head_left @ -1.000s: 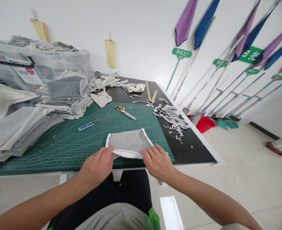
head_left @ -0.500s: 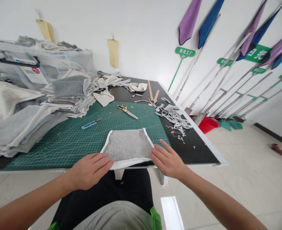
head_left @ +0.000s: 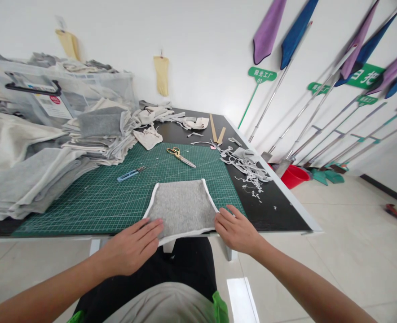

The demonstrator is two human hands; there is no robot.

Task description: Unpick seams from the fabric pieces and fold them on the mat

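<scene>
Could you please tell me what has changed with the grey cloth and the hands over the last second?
The grey cloth, folded at its near edge a second ago, now lies flat, drawn toward the table edge. The left hand and right hand slid nearer and press its corners. The scissors and clippers stayed put.

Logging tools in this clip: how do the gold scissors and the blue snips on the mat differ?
The gold scissors lie farther back; the blue snips lie nearer the cloth stacks. Scissors have gold loop handles and long blades; snips are slimmer with a blue body. Both rest untouched on the green cutting mat.
</scene>
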